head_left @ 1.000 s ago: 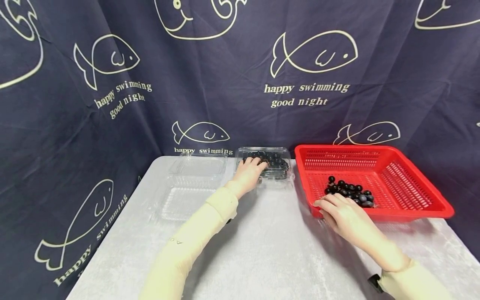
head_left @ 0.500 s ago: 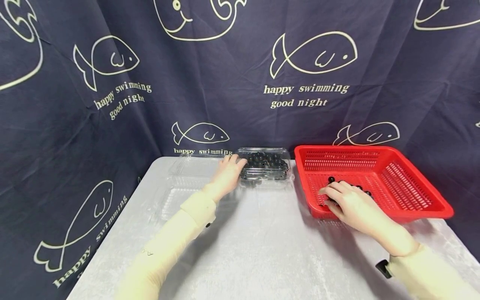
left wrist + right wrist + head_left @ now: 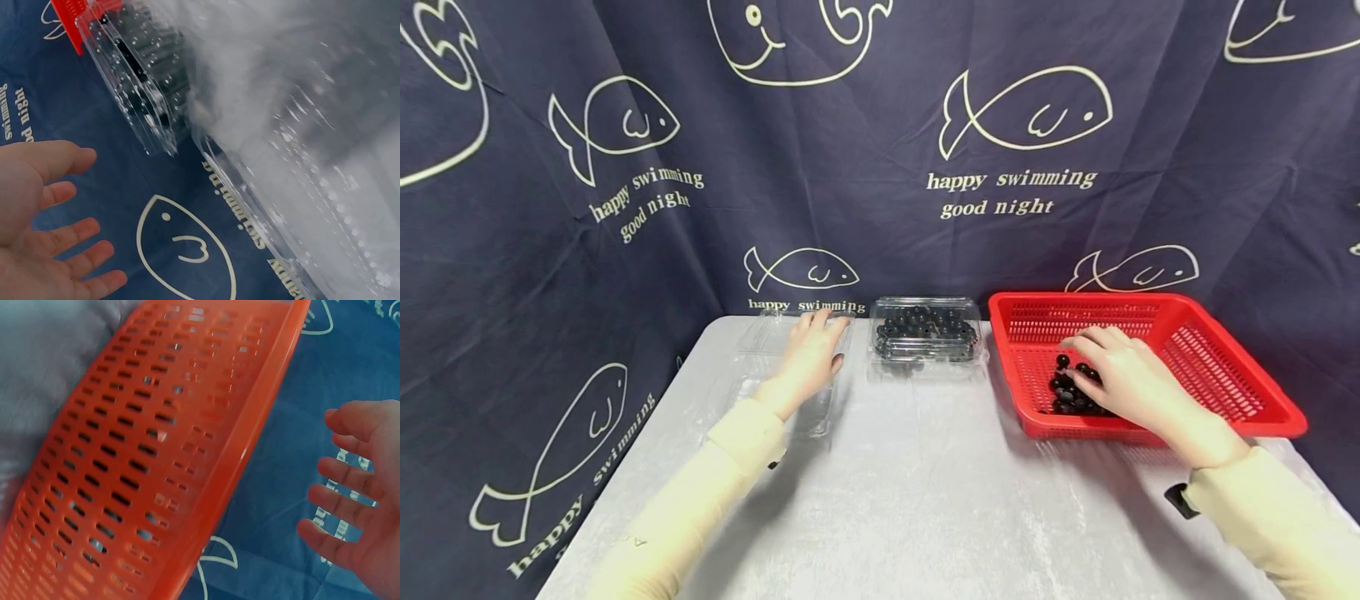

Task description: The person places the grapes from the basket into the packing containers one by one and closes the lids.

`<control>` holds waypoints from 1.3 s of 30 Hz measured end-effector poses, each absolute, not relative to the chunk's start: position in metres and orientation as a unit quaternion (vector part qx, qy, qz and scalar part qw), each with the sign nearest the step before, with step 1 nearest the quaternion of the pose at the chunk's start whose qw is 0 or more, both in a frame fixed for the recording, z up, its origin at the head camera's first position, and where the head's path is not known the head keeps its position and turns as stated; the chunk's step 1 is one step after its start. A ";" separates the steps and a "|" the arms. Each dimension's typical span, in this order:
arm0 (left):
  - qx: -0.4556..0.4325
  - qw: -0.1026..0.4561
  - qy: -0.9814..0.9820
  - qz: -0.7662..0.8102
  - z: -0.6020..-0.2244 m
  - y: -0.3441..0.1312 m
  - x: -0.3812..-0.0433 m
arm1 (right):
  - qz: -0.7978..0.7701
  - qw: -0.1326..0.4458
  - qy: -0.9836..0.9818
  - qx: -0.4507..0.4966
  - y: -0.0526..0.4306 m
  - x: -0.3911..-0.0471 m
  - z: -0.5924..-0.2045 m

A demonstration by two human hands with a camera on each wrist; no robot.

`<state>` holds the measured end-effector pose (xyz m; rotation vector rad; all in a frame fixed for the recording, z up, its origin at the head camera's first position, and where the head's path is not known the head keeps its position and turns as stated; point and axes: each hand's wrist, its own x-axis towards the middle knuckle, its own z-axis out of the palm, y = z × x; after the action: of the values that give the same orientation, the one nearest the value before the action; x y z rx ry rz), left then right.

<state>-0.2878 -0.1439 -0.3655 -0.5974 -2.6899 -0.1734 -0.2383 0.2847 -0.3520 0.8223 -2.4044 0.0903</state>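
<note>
My left hand (image 3: 805, 358) hovers over an open clear plastic clamshell box (image 3: 741, 392), its fingers spread with nothing in them. In the left wrist view the hand's fingers (image 3: 87, 234) are apart beside the box's clear plastic. To its right stands a closed clamshell box (image 3: 925, 346) full of black grapes. My right hand (image 3: 1127, 375) is above the red plastic basket (image 3: 1232, 350), over a small pile of black grapes (image 3: 1067, 396) that it partly hides. The right wrist view shows its loosely bent fingers (image 3: 340, 503) holding nothing, beyond the basket's slotted side.
A grey-white table (image 3: 940, 483) carries the boxes and the basket. Behind it and along the left hangs a dark blue curtain (image 3: 865, 167) printed with fish outlines and lettering. The basket stands at the table's back right, close to the curtain.
My left hand has moved left, from the closed grape box to above the open one. My right hand has gone from the basket's near left rim to over the grapes inside.
</note>
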 end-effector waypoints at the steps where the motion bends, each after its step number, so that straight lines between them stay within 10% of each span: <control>1: -0.211 0.192 -0.956 -0.065 -0.366 -0.147 -0.287 | 0.033 0.296 -0.904 0.307 0.287 -0.240 -0.352; 39: -0.121 0.225 -0.960 -0.117 -0.411 -0.267 -0.248 | 0.045 0.228 -0.946 0.225 0.323 -0.263 -0.373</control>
<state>-0.2475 -0.2675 -0.4112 -0.3326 -2.6469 -0.3217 -0.2631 0.3233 -0.3726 0.6192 -2.6063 0.1242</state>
